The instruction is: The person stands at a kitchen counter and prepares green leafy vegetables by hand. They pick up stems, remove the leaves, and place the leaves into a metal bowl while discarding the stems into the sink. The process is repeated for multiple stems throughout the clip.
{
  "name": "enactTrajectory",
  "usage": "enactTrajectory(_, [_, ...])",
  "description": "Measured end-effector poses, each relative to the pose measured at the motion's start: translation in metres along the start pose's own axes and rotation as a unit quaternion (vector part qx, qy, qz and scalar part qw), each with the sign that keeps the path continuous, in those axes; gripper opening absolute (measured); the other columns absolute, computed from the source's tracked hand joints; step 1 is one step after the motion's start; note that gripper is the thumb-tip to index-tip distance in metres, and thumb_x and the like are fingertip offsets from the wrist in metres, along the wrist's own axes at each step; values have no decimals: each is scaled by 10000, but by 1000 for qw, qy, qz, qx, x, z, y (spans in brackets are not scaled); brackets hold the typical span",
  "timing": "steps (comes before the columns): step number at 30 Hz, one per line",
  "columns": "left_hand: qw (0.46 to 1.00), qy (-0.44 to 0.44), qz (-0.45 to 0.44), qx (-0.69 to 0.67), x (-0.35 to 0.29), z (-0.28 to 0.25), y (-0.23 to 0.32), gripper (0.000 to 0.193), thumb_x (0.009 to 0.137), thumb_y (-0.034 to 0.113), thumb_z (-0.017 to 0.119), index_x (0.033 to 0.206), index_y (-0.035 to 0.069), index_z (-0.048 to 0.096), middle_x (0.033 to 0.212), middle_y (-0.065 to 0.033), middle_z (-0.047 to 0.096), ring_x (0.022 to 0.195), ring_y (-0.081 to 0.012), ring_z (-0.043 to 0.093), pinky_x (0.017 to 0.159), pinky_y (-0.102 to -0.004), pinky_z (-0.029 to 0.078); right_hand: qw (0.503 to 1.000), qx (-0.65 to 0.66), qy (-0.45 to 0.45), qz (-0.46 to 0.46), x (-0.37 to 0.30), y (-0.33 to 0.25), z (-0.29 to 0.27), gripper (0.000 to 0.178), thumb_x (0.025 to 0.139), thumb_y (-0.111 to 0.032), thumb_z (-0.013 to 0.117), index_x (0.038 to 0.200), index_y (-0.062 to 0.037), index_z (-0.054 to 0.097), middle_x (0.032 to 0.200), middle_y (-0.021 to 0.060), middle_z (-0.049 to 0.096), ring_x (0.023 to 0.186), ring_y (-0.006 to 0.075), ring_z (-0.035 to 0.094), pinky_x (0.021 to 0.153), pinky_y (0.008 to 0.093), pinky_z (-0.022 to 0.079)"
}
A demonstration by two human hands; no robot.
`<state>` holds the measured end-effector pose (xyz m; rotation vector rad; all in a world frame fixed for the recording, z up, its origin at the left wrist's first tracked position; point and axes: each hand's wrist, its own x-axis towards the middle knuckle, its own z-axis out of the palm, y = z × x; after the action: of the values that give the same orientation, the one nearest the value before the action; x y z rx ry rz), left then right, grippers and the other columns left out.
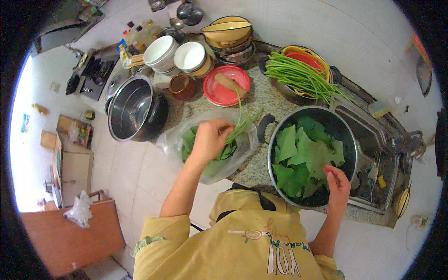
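Green leaves (305, 151) lie in the pot (335, 123) by my right hand (338, 181), whose curled fingers' grip I cannot tell, while the clear bag (215, 174), seemingly overhanging the counter (254, 169), could slide off if my left hand (212, 137) tugs the stems (242, 125) it pinches.

Lettering on yellow top (205, 256), lower centre of frame.
White block capitals (283, 262) below green-and-orange script (288, 243); citrus-slice print (253, 234) beside script.
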<state>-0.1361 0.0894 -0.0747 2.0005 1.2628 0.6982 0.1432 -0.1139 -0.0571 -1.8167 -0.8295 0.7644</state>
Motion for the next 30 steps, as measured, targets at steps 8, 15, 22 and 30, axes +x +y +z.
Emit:
enactTrajectory(8, [973, -16, -76, 217, -53, 13, -66, 189, 648, 90, 631, 835, 63, 642, 817, -135, 567, 832, -304, 541, 714, -389, 443, 997, 0, -61, -38, 14, -23, 34, 148, 801, -68, 555, 929, -22, 611, 900, 42, 599, 854, 125, 548, 772, 230, 415])
enactTrajectory(15, [979, 113, -80, 150, -58, 9, -47, 139, 685, 28, 593, 823, 29, 600, 783, -134, 561, 786, -301, 551, 663, -360, 449, 989, -27, -94, -111, 13, -24, 54, 132, 790, -69, 567, 903, -23, 618, 888, 64, 608, 828, 154, 568, 759, 254, 431])
enactTrajectory(22, [969, 132, -56, -202, -61, -12, 10, 57, 801, 26, 528, 850, -3, 531, 723, -47, 543, 652, -116, 497, 598, -242, 399, 976, 13, -188, -112, 4, -37, 88, 114, 777, -65, 572, 852, -16, 642, 809, 85, 625, 764, 169, 586, 702, 256, 444])
enactTrajectory(30, [911, -30, -69, -406, -67, -18, 55, 94, 828, 45, 521, 901, -8, 548, 755, 19, 538, 698, -42, 474, 602, -183, 381, 915, 285, -284, -10, 8, -67, 115, 328, 887, -203, 474, 1140, 5, 495, 926, 64, 597, 835, 131, 555, 739, 258, 437])
